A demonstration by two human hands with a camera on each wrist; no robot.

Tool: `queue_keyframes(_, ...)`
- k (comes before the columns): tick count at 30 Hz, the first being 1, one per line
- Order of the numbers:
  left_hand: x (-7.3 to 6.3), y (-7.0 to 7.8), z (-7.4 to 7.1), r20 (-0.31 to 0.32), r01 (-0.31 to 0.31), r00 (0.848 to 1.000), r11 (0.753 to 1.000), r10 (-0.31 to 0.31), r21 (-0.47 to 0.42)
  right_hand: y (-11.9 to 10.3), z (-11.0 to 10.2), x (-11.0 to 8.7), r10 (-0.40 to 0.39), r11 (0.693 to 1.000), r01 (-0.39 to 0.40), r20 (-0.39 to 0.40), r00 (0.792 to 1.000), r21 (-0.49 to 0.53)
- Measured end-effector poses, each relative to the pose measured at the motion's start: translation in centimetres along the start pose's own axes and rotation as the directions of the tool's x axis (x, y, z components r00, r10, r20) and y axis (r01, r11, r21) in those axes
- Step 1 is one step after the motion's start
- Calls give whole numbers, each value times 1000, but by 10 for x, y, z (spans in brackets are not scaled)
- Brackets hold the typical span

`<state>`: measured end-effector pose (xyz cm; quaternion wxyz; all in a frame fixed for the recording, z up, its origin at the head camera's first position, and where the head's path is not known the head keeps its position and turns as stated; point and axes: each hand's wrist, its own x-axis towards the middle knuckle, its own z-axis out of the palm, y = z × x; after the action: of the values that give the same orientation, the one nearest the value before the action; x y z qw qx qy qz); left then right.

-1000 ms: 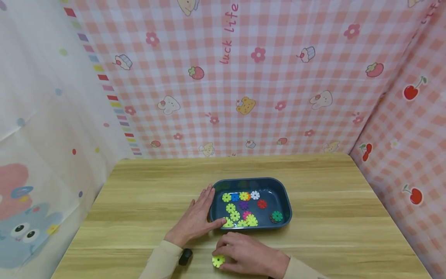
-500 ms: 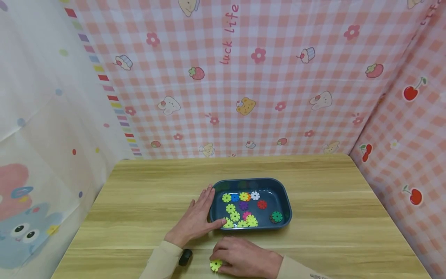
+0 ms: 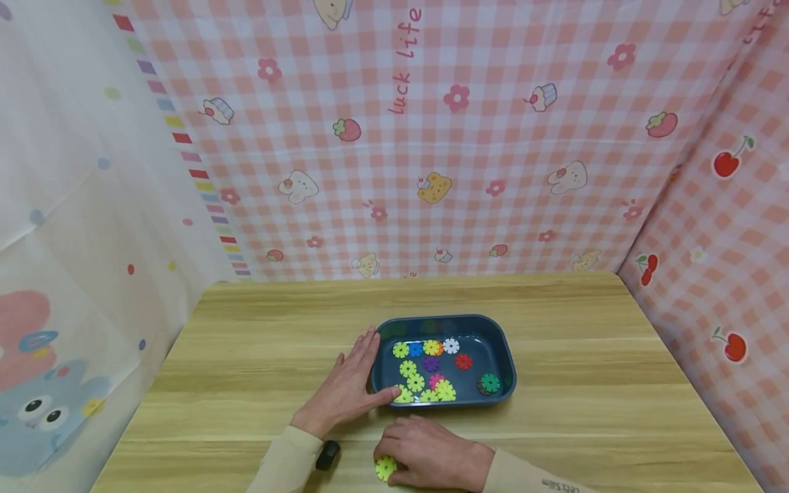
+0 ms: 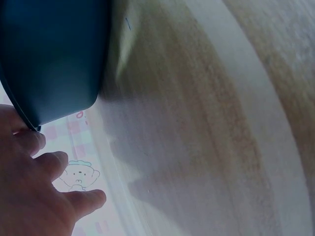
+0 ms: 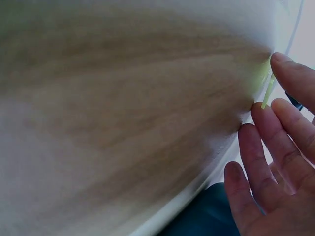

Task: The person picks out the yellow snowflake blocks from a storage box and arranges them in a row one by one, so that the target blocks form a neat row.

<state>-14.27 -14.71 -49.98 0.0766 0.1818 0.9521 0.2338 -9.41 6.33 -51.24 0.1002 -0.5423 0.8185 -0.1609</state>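
Observation:
A dark blue tray (image 3: 502,390) sits on the table, holding several notched snowflake discs, such as a red disc (image 3: 464,361) and a green disc (image 3: 490,382). My left hand (image 3: 345,394) rests along its left side with fairly straight fingers, the thumb over the near-left corner. The left wrist view shows the fingers of that hand (image 4: 39,177) by the tray wall (image 4: 59,64). In front of the tray, my right hand (image 3: 431,453) pinches a yellow-green snowflake disc (image 3: 385,469). The right wrist view shows this disc edge-on between thumb and fingers.
A small black object (image 3: 328,454) lies on the wooden table (image 3: 585,438) beside the left sleeve. Checked pink cloth (image 3: 493,226) hangs behind the table and along the right; a white printed cloth (image 3: 111,226) hangs on the left.
My right hand moves slightly toward the near edge with the yellow-green snowflake disc, then back up a little. The left hand and the tray stay in place.

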Motion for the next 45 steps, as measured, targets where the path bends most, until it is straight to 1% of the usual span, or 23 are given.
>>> queue_keyframes(6, -1, -1, 1, 1, 2, 1000, 1000, -2, 2, -1, 0, 1, 9, 1000, -9, 18, 1000, -2)
queue_keyframes(9, -1, -1, 1, 0, -1, 1000, 1000, 1, 7, -2, -2, -1, 26, 1000, -26, 24, 999, 5)
queue_keyframes(12, 0, -2, 1, 3, -1, 1000, 1000, 1, 6, -3, -6, -5, 45, 999, -45, 13, 999, 14)
queue_keyframes(16, 1, -2, 1, 2, -1, 1000, 1000, 1, 1, -6, -16, -14, 45, 999, -45, -39, 998, 6)
queue_keyframes(21, -1, -3, 0, -16, -31, 999, 1000, 31, -4, -5, -35, -28, 20, 999, -16, -131, 991, 36)
queue_keyframes(23, -3, -4, 0, -23, -47, 999, 999, 47, -3, -3, -42, -34, 4, 999, 4, -193, 981, 41)
queue_keyframes(24, -3, -5, 0, -28, -52, 998, 999, 52, -2, -2, -46, -37, -5, 999, 14, -232, 973, 38)
queue_keyframes(27, -4, -6, -1, -40, -65, 997, 998, 65, -2, 6, -55, -44, -18, 999, 33, -352, 936, 35)
queue_keyframes(30, -3, -7, -1, -48, -71, 996, 997, 71, -1, 17, -62, -51, 1, 997, 34, -443, 896, 70)
queue_keyframes(32, -3, -7, 0, -53, -75, 996, 997, 75, 0, 26, -66, -55, 43, 993, 12, -467, 883, 115)
queue_keyframes(35, -2, -8, 1, -58, -76, 995, 997, 76, 11, 38, -69, -61, 124, 982, -41, -465, 877, 184)
queue_keyframes(37, -2, -8, 2, -63, -76, 995, 997, 77, 18, 45, -70, -64, 186, 970, -94, -443, 877, 222)
queue_keyframes(39, -2, -8, 3, -66, -76, 995, 997, 78, 26, 52, -70, -66, 224, 961, -128, -420, 879, 246)
queue_keyframes(42, -2, -8, 4, -70, -72, 995, 997, 75, 37, 61, -70, -67, 259, 951, -162, -385, 886, 265)
queue_keyframes(45, -1, -7, 4, -69, -63, 995, 997, 66, 44, 70, -69, -66, 272, 943, -180, -337, 901, 282)
